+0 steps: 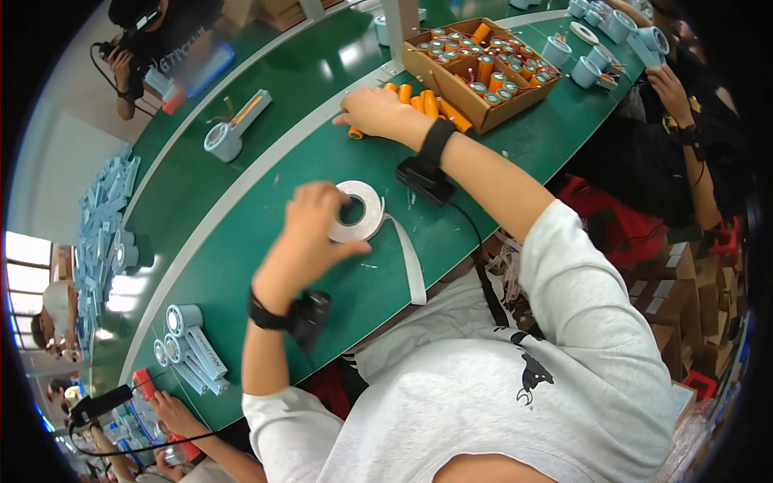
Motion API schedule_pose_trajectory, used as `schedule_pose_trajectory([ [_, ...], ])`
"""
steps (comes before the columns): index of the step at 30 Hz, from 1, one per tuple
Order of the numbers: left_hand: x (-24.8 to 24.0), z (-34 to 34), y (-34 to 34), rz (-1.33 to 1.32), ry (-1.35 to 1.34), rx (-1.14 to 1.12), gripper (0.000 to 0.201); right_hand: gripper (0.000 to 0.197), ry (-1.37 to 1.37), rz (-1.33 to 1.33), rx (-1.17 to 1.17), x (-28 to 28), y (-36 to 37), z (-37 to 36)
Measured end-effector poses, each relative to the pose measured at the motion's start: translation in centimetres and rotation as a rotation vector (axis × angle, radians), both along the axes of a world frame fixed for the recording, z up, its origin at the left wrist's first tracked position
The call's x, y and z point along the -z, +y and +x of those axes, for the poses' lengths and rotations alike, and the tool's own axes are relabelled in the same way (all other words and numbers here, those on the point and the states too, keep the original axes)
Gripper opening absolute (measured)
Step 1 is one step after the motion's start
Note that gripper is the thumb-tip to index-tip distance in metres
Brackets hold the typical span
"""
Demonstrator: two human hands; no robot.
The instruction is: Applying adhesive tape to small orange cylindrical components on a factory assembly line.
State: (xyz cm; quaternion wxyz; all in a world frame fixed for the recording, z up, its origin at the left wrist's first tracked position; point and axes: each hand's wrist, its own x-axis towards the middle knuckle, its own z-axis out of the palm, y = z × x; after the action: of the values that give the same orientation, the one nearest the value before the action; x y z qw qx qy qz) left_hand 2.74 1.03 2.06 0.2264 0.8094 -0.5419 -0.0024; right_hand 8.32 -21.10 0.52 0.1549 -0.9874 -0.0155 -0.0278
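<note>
A roll of white tape (368,211) lies on the green tabletop, its loose strip (409,262) trailing to the near edge. My left hand (302,233) is at the roll's left side, somewhat blurred, with thumb and fingers apart and nothing seen between them. Farther off, my right hand (378,111) reaches over a loose group of orange cylindrical battery cells (431,105). One orange cell (355,134) shows just beneath its fingers. The back of that hand hides most of the fingers, so whether they grip a cell cannot be made out. Both wrists wear black straps with small devices.
A cardboard box (503,105) of wired orange cells stands beyond my right hand. Light-blue fan-like housings (189,346) lie at the left, and another (225,137) sits across a pale rail. Light-blue parts (105,225) are heaped far left. Other people work around the table.
</note>
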Motion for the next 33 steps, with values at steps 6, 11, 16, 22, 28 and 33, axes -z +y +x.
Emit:
schedule_pose_trajectory([
  [6, 2.1, -2.4, 0.9, 0.088, -0.158, -0.092, 0.038, 0.025, -0.089, -0.191, 0.074, 1.5, 3.6, -1.2],
  [11, 1.0, -1.5, 3.3, -0.081, -0.061, -0.164, 0.034, 0.033, 0.115, 0.034, -0.09, -0.1, 0.6, -6.7],
  [16, 1.9, -2.3, 5.1, -0.436, 0.327, -0.338, 0.038, 0.037, 0.394, 0.405, -0.217, -1.2, -1.2, -11.5],
  [22, 1.9, -2.4, 4.2, -0.378, 0.187, -0.336, 0.043, 0.033, 0.514, 1.885, -0.33, -0.9, 3.2, -15.7],
  [28, 2.0, -2.8, 3.6, -0.431, -0.114, -0.623, 0.045, 0.034, 0.287, 1.466, -0.134, -0.8, 7.4, -15.8],
  [33, 1.0, -1.1, 4.8, -0.541, -0.355, -0.647, 0.045, 0.027, 0.417, 0.873, -0.53, -0.6, 5.5, -15.8],
])
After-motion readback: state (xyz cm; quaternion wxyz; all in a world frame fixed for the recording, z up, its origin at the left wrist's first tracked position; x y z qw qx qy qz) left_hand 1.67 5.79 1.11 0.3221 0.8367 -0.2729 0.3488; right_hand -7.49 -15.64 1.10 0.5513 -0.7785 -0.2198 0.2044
